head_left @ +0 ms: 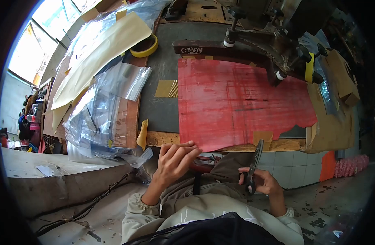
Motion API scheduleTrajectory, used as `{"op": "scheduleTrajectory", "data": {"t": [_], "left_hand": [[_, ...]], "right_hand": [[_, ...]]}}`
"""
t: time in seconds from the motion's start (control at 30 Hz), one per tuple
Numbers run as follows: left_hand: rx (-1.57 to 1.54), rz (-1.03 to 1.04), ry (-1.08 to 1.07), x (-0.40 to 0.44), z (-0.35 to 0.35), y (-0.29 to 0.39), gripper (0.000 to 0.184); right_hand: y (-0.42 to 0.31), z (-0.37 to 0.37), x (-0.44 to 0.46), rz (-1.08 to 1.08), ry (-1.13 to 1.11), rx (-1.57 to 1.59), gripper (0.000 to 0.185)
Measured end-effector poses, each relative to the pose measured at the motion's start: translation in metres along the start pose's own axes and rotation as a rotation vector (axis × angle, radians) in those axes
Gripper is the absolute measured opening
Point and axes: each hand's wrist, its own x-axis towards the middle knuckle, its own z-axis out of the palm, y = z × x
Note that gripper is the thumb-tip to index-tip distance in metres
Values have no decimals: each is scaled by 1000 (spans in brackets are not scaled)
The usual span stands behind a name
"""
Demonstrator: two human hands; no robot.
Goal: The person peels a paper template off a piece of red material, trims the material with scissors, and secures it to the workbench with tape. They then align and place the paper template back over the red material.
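A large red sheet [240, 104] with dark streaks and an uneven lower right edge lies on the dark work surface. At its lower left corner is my left hand [176, 161], its fingers bent and drawn together. The fingertips meet the sheet's edge, but whether they pinch it or something small is hidden. My right hand [265, 182] holds a pair of scissors [257, 160] by the handles, in front of the board's near edge. The blades point up and away from me, looking closed, with their tips by a piece of brown tape [263, 138] on the edge.
A dark machine frame with clamp knobs [273, 45] overhangs the sheet's back right. On the left lie clear plastic sheets [97, 106], cream paper [101, 61] and a yellow tape roll [145, 46]. Brown paper [331, 122] sits at the right. Cables [87, 204] run along the lower left.
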Motion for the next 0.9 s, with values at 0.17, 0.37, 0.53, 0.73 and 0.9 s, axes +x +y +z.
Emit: {"op": "scheduleTrajectory", "data": {"t": [0.17, 0.37, 0.53, 0.73, 0.9], "left_hand": [[-30, -8, 180, -17, 0, -6, 28], [-131, -615, 421, -34, 5, 16, 4], [-585, -746, 668, -44, 17, 39, 15], [-986, -997, 615, -43, 10, 38, 25], [-898, -996, 519, -34, 8, 32, 26]], "right_hand": [[6, 6, 2, 90, -47, -39, 51], [15, 10, 8, 34, -107, 92, 51], [13, 12, 14, -24, -99, 117, 54], [20, 13, 26, -173, -138, -39, 65], [14, 22, 37, -219, -158, -498, 51]]}}
